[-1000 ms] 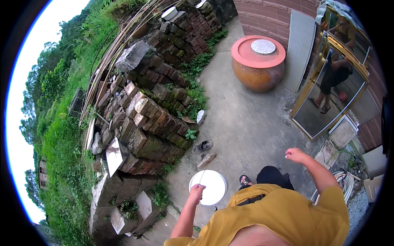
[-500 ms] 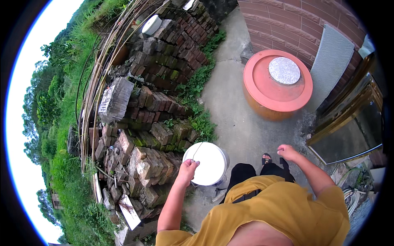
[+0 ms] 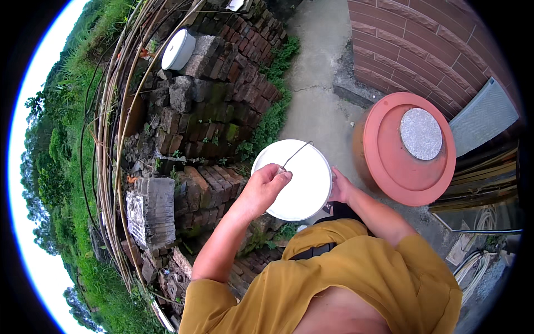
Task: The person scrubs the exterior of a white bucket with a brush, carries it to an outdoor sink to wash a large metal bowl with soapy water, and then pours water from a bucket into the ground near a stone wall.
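A white bucket (image 3: 305, 192) with a flat white top hangs in front of my body. Its thin wire handle (image 3: 297, 154) arches over the top, and my left hand (image 3: 266, 188) is closed around the grip in its middle. My right hand (image 3: 340, 187) presses against the bucket's right side near the rim; some of its fingers are hidden behind the bucket. To the right stands a large round brown vat with a reddish lid (image 3: 384, 161), and a grey speckled disc (image 3: 421, 133) lies on that lid.
Stacked old bricks (image 3: 194, 125) and long bamboo poles (image 3: 119, 128) line the left side. A white basin (image 3: 178, 50) sits on the bricks. Concrete path (image 3: 317, 67) runs ahead beside a brick-patterned wall (image 3: 411, 44). Framed panels (image 3: 484, 178) and coiled hose (image 3: 473, 270) are at right.
The bucket has risen from low by my legs and moved right, still hanging from my left hand. My right hand has come from free air at the right onto the bucket's side.
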Demonstrator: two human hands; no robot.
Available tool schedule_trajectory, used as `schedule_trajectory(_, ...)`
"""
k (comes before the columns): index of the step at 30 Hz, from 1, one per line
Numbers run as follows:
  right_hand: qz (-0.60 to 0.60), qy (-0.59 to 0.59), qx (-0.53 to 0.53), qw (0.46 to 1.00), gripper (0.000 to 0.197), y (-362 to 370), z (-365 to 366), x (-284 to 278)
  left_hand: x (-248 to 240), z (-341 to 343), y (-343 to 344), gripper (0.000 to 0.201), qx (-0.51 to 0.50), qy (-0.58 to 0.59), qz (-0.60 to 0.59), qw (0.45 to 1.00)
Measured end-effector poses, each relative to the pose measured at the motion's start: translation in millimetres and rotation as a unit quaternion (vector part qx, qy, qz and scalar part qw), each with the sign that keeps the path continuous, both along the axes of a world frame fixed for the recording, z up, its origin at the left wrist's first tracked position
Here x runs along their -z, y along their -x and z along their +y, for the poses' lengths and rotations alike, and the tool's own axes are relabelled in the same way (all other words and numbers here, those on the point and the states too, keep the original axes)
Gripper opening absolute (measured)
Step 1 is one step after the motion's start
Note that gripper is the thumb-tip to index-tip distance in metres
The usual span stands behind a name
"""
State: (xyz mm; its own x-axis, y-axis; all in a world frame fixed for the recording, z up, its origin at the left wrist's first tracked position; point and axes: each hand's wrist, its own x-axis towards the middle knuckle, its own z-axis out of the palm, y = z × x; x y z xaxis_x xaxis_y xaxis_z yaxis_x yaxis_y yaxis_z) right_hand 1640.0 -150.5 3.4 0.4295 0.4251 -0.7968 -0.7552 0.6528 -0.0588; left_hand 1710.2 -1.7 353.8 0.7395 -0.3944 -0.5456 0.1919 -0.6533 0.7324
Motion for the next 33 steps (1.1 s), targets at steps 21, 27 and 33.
schedule_trajectory(21,-0.291,-0.119,0.312,0.896,0.039,-504,-125,-160,-5,-178,-499,0.035,0.237,0.020,-0.144,0.961)
schedule_trajectory(27,-0.372,0.024,0.402,0.836,0.038,-638,-182,-236,-35,-255,-640,0.035,0.353,0.006,-0.158,0.922)
schedule_trajectory(33,-0.387,0.080,0.413,0.820,0.039,-753,-235,-251,-38,-328,-758,0.032,0.393,0.082,-0.301,0.865)
